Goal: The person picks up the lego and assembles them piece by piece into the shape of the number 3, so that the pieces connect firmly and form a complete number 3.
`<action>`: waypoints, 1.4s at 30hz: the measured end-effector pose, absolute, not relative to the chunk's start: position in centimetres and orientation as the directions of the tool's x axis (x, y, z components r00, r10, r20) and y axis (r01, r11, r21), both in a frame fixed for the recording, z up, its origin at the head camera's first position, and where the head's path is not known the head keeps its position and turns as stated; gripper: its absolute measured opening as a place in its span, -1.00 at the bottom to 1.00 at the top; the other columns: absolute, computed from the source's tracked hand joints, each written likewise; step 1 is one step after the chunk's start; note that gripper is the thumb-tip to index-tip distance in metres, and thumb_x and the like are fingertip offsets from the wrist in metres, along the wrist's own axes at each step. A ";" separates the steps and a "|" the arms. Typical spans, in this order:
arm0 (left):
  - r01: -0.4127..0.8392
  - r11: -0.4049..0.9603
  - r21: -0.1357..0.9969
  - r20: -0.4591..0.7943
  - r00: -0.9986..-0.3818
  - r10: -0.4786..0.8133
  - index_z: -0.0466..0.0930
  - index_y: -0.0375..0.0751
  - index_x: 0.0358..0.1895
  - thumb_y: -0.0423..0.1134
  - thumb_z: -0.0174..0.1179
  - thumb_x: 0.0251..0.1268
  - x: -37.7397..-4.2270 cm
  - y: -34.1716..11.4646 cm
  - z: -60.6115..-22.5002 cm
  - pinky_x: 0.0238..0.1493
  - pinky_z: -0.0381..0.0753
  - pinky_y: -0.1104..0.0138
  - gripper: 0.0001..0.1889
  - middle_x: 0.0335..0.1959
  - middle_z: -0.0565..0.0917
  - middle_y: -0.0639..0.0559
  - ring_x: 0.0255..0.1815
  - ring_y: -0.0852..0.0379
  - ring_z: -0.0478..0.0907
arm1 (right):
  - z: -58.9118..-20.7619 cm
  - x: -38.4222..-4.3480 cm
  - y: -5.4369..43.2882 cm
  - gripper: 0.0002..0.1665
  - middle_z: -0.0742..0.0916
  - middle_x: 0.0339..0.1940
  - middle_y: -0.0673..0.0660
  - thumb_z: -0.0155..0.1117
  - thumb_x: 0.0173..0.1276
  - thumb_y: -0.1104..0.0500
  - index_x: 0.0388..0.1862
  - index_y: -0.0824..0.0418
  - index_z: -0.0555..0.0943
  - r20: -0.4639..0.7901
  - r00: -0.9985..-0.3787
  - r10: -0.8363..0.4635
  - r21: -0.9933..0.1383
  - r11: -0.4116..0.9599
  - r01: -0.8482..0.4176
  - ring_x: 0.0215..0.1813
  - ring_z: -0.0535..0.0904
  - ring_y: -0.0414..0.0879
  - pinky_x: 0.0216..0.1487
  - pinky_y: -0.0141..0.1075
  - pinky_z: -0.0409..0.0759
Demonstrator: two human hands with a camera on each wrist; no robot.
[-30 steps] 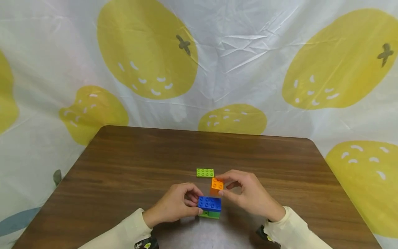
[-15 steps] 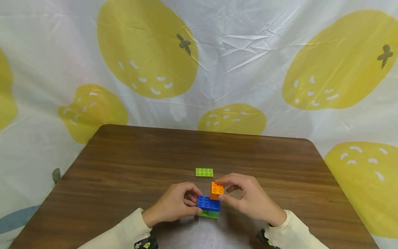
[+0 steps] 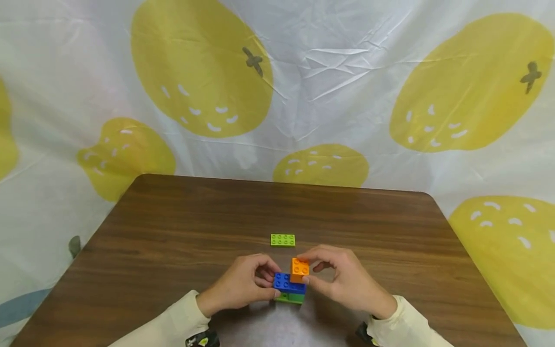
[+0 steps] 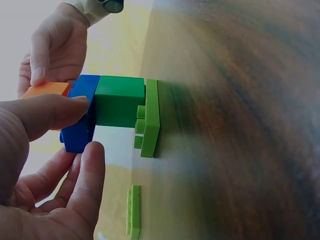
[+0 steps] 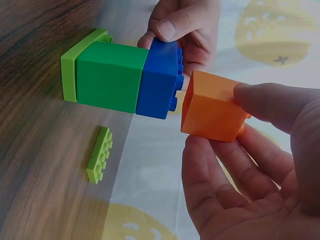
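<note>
Pinching an orange block [image 5: 210, 107], right hand [image 3: 349, 280] hovers near left hand [image 3: 240, 284] gripping blue brick [image 5: 157, 82].

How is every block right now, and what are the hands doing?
Orange block: held over the blue brick, not pressed on.
Blue brick: on top of the green block, studs up.
Green block: between blue brick and bottom plate.
Bottom plate: under the green block, some studs bare.
Loose plate: flat on the table.
Left hand: pinching blue brick.
Right hand: pinching orange block.
</note>
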State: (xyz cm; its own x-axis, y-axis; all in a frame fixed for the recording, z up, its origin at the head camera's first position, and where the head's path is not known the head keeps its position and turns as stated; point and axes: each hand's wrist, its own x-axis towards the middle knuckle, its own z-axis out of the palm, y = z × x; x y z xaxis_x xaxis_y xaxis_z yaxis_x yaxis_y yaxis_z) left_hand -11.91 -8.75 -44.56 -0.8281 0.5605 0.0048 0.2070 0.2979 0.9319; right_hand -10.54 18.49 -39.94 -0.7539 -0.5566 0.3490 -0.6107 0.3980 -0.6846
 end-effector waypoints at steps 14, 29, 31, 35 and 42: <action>0.202 0.311 0.929 -0.014 -0.819 0.574 0.70 -0.14 -0.03 -0.28 0.59 0.14 -12.1 -8.8 -44.6 -0.11 0.79 0.41 -0.65 -0.13 0.73 0.05 -0.16 0.18 0.71 | -40.2 -10.3 18.5 -0.63 0.82 0.06 -0.08 0.55 0.37 0.16 0.14 0.03 0.74 0.346 -0.758 -0.553 -0.678 0.411 -0.610 0.01 0.74 -0.25 -0.09 -0.27 0.80; 0.225 0.305 0.925 0.010 -0.820 0.573 0.70 -0.21 -0.03 -0.29 0.60 0.13 -12.2 -8.6 -44.6 -0.11 0.79 0.41 -0.64 -0.15 0.73 0.00 -0.17 0.19 0.72 | -40.4 -10.6 18.2 -0.62 0.81 0.06 -0.13 0.56 0.37 0.12 0.15 -0.01 0.74 0.319 -0.770 -0.553 -0.680 0.432 -0.592 0.00 0.74 -0.27 -0.07 -0.24 0.80; 0.225 0.304 0.926 0.011 -0.819 0.573 0.70 -0.20 -0.03 -0.28 0.60 0.13 -12.2 -8.7 -44.7 -0.12 0.79 0.41 -0.64 -0.15 0.74 0.00 -0.17 0.21 0.72 | -40.4 -10.7 18.2 -0.62 0.81 0.06 -0.13 0.56 0.37 0.12 0.15 -0.01 0.74 0.319 -0.769 -0.554 -0.685 0.426 -0.591 0.00 0.74 -0.26 -0.08 -0.22 0.81; 0.229 0.305 0.925 0.012 -0.818 0.575 0.70 -0.18 -0.03 -0.29 0.60 0.12 -12.3 -8.7 -44.8 -0.12 0.79 0.41 -0.64 -0.15 0.74 0.02 -0.18 0.22 0.73 | -40.4 -10.8 18.0 -0.62 0.82 0.05 -0.11 0.56 0.37 0.15 0.15 0.00 0.74 0.327 -0.761 -0.560 -0.687 0.412 -0.598 -0.01 0.74 -0.25 -0.10 -0.18 0.81; 0.231 0.306 0.924 0.013 -0.816 0.577 0.70 -0.18 -0.03 -0.29 0.60 0.12 -12.3 -8.8 -44.6 -0.12 0.78 0.41 -0.64 -0.15 0.74 0.02 -0.17 0.22 0.73 | -40.4 -10.8 17.7 -0.61 0.82 0.05 -0.10 0.57 0.35 0.16 0.15 0.01 0.75 0.328 -0.758 -0.564 -0.685 0.410 -0.602 0.00 0.74 -0.25 -0.10 -0.21 0.81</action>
